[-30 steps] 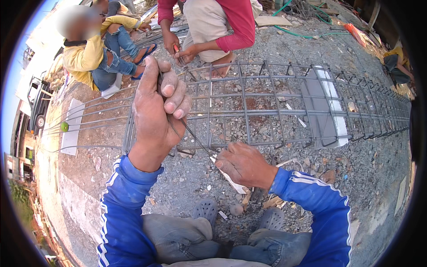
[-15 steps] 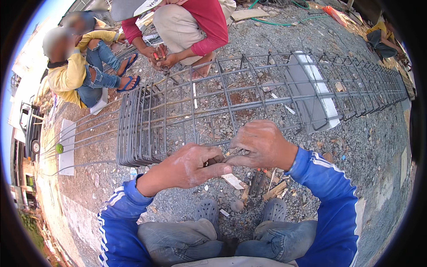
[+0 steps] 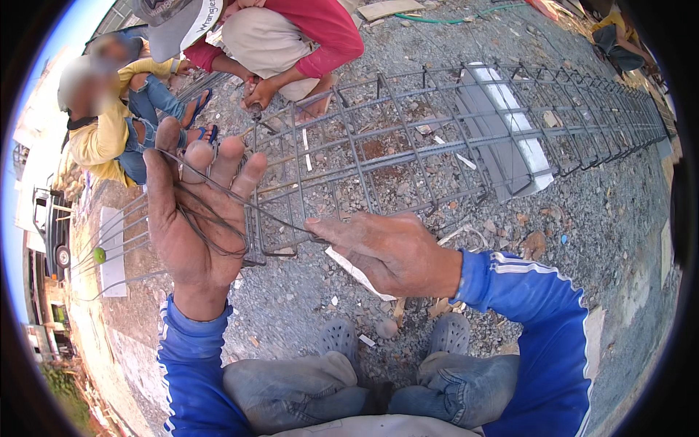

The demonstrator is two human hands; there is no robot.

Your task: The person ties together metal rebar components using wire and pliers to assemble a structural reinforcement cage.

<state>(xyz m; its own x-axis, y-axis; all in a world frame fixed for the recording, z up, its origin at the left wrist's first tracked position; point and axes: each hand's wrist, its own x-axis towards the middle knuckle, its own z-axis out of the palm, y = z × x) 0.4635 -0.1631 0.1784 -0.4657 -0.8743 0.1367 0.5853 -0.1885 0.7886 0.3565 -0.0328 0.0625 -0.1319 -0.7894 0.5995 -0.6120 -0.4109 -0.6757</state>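
Note:
My left hand (image 3: 200, 226) is turned palm up with its fingers spread. Loops of thin dark tie wire (image 3: 207, 218) lie across that palm. One strand crosses the fingers and runs to my right hand (image 3: 397, 251), whose thumb and forefinger are closed on its end. Just beyond both hands lies a long rebar cage (image 3: 408, 138), stretching to the far right. Its bunched square stirrups at the left end are mostly hidden behind my left hand.
A person in a red top (image 3: 328, 44) squats across the cage, hands together near it. Another in yellow (image 3: 102, 146) sits at the left. A grey-and-white block (image 3: 502, 138) lies under the cage. Gravel and wood scraps cover the ground around my clogs (image 3: 338, 341).
My hands have moved apart. The left has gone up and left, turned its palm up and spread its fingers, so the wire loops now show. The right has shifted slightly left and down.

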